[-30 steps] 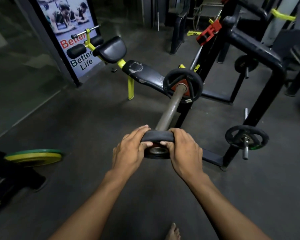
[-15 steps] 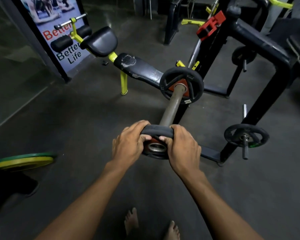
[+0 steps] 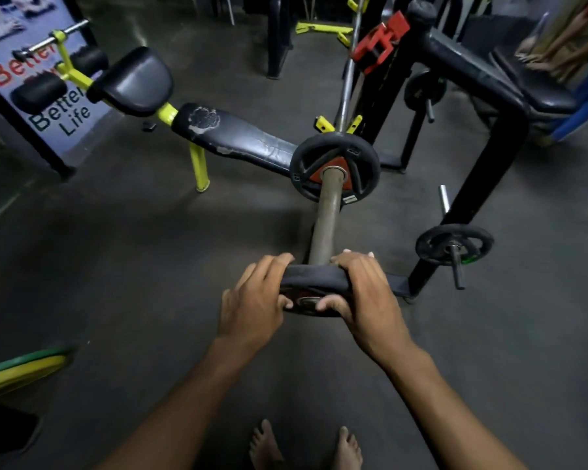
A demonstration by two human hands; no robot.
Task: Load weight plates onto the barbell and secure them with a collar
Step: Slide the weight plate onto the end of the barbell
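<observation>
- The left hand (image 3: 252, 305) and the right hand (image 3: 365, 300) are both closed around the rim of a small black rubber weight plate (image 3: 311, 283), thumbs on its near face; it sits at the near end of the grey steel barbell sleeve (image 3: 326, 220).
- A larger black plate with a red hub (image 3: 335, 167) sits further up the sleeve, well apart.
- A worn black padded bench with yellow legs (image 3: 238, 139) lies behind left.
- A black steel rack (image 3: 482, 184) stands to the right, a small black plate (image 3: 454, 244) on its peg.
- A red clamp collar (image 3: 381, 42) hangs near the rack's top.
- A yellow-green plate (image 3: 17, 371) lies at the left edge.
</observation>
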